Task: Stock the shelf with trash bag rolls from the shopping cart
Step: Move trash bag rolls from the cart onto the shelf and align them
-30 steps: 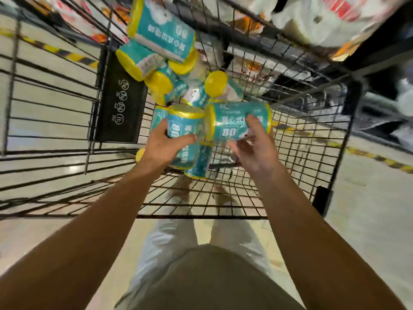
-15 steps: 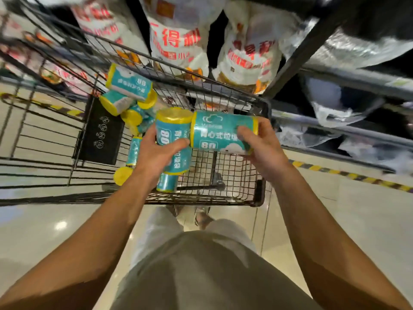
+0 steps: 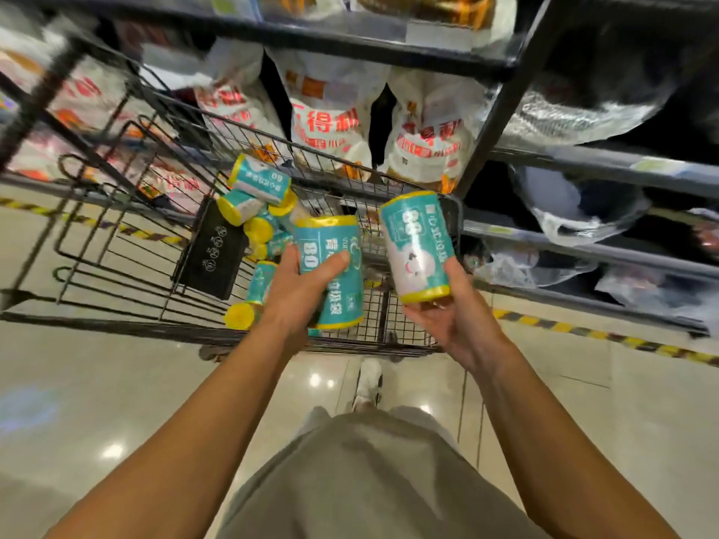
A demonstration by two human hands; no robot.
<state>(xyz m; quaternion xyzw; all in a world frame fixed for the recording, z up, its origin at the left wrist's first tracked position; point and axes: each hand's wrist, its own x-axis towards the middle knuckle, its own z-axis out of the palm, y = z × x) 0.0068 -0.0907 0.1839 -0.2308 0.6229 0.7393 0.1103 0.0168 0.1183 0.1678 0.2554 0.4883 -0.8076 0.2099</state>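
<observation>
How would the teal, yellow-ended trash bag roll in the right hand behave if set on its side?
The teal trash bag roll is cylindrical, so it would probably roll. One right hand carries it, suggesting lightness. Its glossy wrap may be slippery.

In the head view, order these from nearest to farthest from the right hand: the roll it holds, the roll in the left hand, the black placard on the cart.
1. The roll in the right hand: gripped at its lower end by the right hand.
2. The roll in the left hand: just to the left, over the cart.
3. The black placard: farthest left, on the cart's wire side.
</observation>
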